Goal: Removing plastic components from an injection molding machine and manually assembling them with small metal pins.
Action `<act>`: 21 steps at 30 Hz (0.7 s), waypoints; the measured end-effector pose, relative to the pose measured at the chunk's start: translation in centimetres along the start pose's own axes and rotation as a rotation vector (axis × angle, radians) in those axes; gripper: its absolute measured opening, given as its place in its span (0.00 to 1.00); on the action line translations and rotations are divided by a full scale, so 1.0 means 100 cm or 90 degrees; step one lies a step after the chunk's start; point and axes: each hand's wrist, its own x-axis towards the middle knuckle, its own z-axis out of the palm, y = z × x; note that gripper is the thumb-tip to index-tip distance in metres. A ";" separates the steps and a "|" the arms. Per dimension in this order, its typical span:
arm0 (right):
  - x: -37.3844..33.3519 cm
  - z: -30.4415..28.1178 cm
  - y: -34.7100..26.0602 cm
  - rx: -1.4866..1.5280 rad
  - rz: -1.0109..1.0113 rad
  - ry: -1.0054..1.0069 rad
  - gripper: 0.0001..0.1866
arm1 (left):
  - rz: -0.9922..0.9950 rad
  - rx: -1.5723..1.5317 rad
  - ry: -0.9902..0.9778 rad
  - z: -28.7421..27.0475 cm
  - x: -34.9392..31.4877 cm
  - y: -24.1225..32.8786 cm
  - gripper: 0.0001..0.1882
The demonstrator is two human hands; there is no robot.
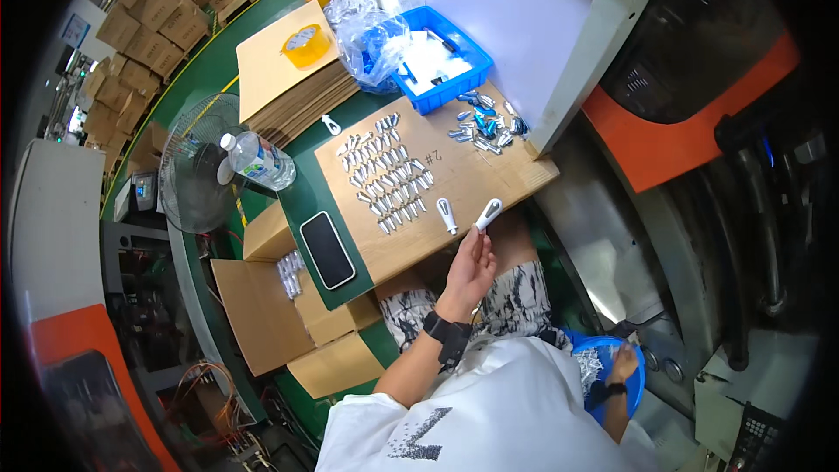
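Gripping a white handle (490, 210) by its lower end, the left hand (472, 273) is positioned at the near edge of the cardboard sheet (476, 177) that covers most of the table (316, 197). The thumb and fingers of this hand are closed on the handle, which points up and away from the person. A second white handle (447, 215) lies on the sheet just to the left, near the same edge and apart from the hand.

The right hand (624, 362) is inside the rim of a blue bucket (641, 383), below and to the right of the table. The bucket contains small silver parts (587, 371). Whether the right fingers are apart or closed on a part cannot be told.

Silver pieces (387, 180) are arranged in rows on the left half of the sheet. A loose pile of silver and blue pieces (485, 128) lies toward the far right corner. A blue tray (454, 94) stands at the far edge, beside a clear plastic bag (358, 28).

A phone (328, 250) lies at the near left corner of the table; a bottle (264, 162) is located at the left edge. A roll of yellow tape (306, 45) rests on a stack of cardboard (260, 70) toward the far left corner.
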 end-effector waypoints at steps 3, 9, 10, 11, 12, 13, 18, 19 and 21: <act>-0.013 -0.053 0.078 -0.337 0.017 0.063 0.13 | 0.022 -0.095 -0.027 -0.009 0.025 -0.006 0.09; -0.038 0.011 0.028 -0.100 0.219 0.024 0.17 | 0.159 -0.134 0.022 0.016 0.029 -0.026 0.09; -0.035 0.025 0.016 -0.111 0.118 -0.034 0.18 | 0.175 -0.151 0.041 0.016 0.034 -0.027 0.08; -0.032 0.038 0.003 -0.122 0.018 -0.093 0.18 | 0.192 -0.167 0.062 0.016 0.038 -0.027 0.08; -0.029 0.052 -0.013 -0.126 -0.014 -0.129 0.17 | 0.214 -0.173 0.053 0.015 0.045 -0.028 0.07; -0.024 0.069 -0.033 -0.130 -0.045 -0.163 0.16 | 0.218 -0.180 0.049 0.015 0.046 -0.028 0.07; -0.026 0.159 -0.156 0.022 -0.246 -0.297 0.13 | 0.079 -0.086 0.017 0.012 0.021 -0.019 0.11; -0.041 0.182 -0.197 0.081 -0.255 -0.351 0.12 | 0.062 -0.046 -0.018 0.008 0.005 -0.013 0.12; -0.072 0.226 -0.262 0.097 -0.372 -0.439 0.09 | 0.019 -0.014 -0.042 0.008 -0.031 0.002 0.16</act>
